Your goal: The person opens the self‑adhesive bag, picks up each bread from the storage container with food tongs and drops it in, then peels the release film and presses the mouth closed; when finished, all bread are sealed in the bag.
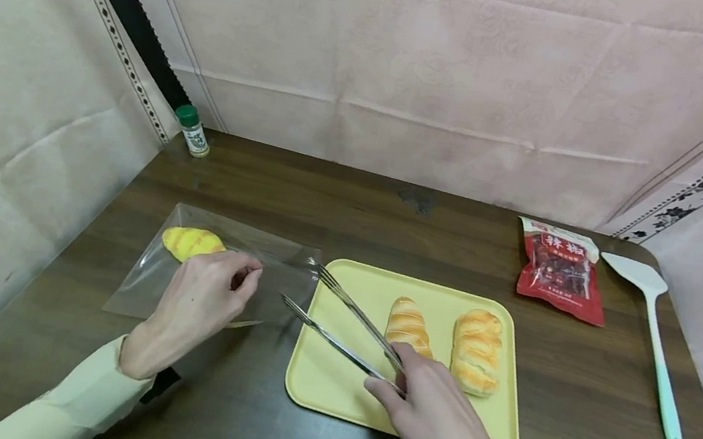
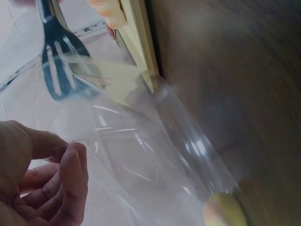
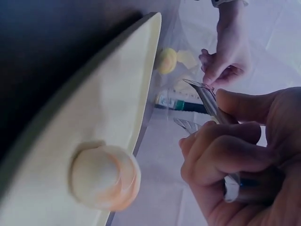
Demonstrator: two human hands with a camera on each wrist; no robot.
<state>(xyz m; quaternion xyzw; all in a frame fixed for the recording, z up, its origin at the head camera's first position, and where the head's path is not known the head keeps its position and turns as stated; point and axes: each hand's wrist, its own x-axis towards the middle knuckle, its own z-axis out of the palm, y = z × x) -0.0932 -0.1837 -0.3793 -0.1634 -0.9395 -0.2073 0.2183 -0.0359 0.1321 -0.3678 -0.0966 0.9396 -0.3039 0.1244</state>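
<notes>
My left hand [image 1: 204, 292] pinches the edge of a clear plastic bag [image 2: 127, 169] between thumb and forefinger and holds it up off the table. Inside the bag, at its far-left end, lies a yellow bread roll [image 1: 188, 242]. My right hand [image 1: 431, 410] grips metal food tongs [image 1: 368, 324], their two slotted tips spread apart with nothing between them. Those tips point left, close to the bag's right edge. Under the tongs is a pale yellow tray [image 1: 322, 387], bearing a striped bread roll [image 1: 409, 325] and a wider bread loaf [image 1: 476, 351].
A red and white food packet [image 1: 560, 280] lies at the back right, beside a spatula [image 1: 661, 360] with a mint handle. At the back left corner stands a small green-capped bottle [image 1: 193, 133]. Pale cloth walls enclose the wooden table [image 1: 299, 195] at the back and sides.
</notes>
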